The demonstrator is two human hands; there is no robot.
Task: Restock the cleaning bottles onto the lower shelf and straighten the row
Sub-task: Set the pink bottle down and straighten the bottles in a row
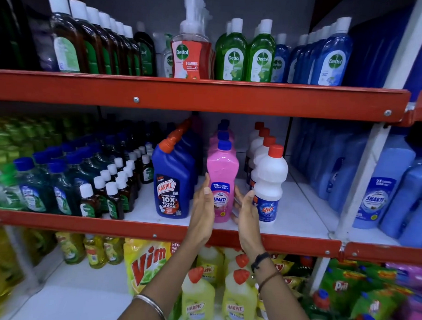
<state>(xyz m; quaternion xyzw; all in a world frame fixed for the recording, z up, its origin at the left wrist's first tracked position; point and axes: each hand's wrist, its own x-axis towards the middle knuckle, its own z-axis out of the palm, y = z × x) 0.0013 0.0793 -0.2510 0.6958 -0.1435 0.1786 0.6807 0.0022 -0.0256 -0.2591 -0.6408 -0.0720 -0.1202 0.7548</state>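
A pink Shakti bottle (222, 177) with a blue cap stands at the front of its row on the middle shelf (297, 212). My left hand (202, 208) lies flat against its left side, fingers straight and pointing up. My right hand (247, 209) is on the bottle's right side, fingers spread, between it and a white Rin bottle (269, 184) with a red cap. Both palms flank the pink bottle without wrapping around it. A blue Harpic bottle (172, 182) heads the row to the left.
Small brown and green Dettol bottles (112, 191) crowd the shelf's left part. Blue Shakti bottles (383, 186) fill the bay on the right. Below are yellow Harpic bottles (198, 297) and a Vim pouch (147, 263). Red shelf rails (198, 95) run above and below.
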